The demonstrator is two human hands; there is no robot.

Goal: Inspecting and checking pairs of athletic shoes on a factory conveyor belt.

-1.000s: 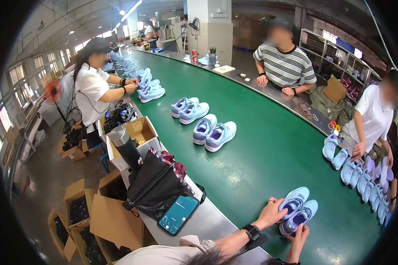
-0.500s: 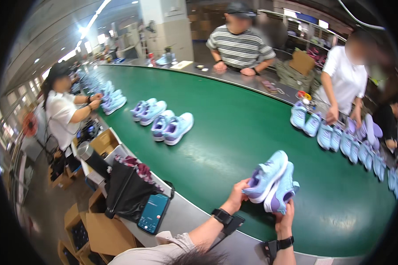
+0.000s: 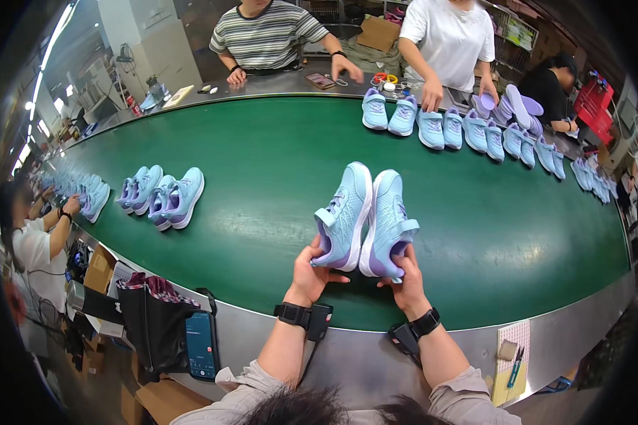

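Observation:
A pair of light blue sneakers with purple linings and white soles is held up over the green conveyor belt. My left hand grips the heel of the left sneaker. My right hand has hold of the heel of the right sneaker. The two shoes stand side by side, toes pointing away from me, soles turned toward each other and nearly touching. Each has a strap across its top. Parts of my fingers are hidden behind the heels.
Two more pairs of sneakers sit on the belt at left. Along the far right edge runs a row of sneakers, touched by a person in white. A phone, a black bag and a notepad lie on the near metal ledge.
My view has swung to the right. The sneakers, earlier tilted and overlapping, are now upright side by side. The person in stripes has stretched an arm toward the far row.

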